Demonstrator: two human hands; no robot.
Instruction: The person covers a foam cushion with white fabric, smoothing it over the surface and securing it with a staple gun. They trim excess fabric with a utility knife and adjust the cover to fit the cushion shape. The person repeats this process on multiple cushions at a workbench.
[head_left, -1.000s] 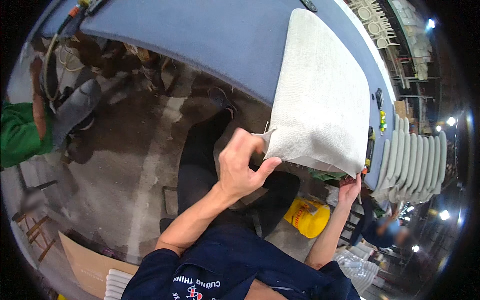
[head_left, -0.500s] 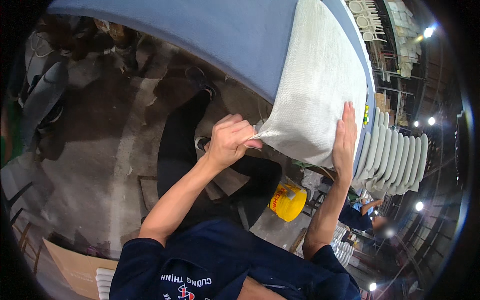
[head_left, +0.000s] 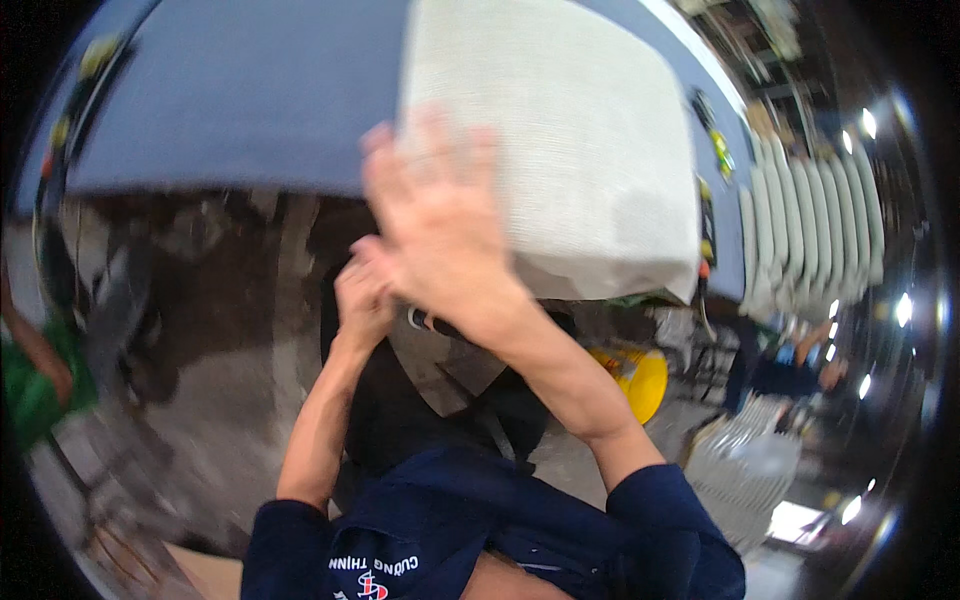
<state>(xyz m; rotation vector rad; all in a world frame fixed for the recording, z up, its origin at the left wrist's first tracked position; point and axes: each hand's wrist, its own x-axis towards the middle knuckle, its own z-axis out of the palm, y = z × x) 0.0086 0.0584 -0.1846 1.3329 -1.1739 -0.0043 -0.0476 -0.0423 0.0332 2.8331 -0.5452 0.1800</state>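
Observation:
A pale woven fabric-covered seat panel (head_left: 590, 130) lies on a blue-grey covered table (head_left: 250, 100), its near edge hanging slightly past the table's edge. Blurred by motion, my right hand (head_left: 440, 220) is over the panel's near left side, fingers spread and nothing gripped. Just below and left of it, my left hand (head_left: 365, 295) is closed with curled fingers beside the table's near edge. My right hand covers part of it and the panel's near left corner, so what the left fingers hold cannot be made out.
Black and yellow hand tools (head_left: 712, 135) lie right of the panel. A row of pale padded panels (head_left: 815, 210) stands farther right. A yellow bucket (head_left: 645, 385) is on the floor below. Someone in green (head_left: 45, 385) is at far left, another person (head_left: 780, 370) at right.
My right hand has moved left from the panel's right side to its near left corner. My left hand has shifted left. The view has turned, so the panel appears farther left.

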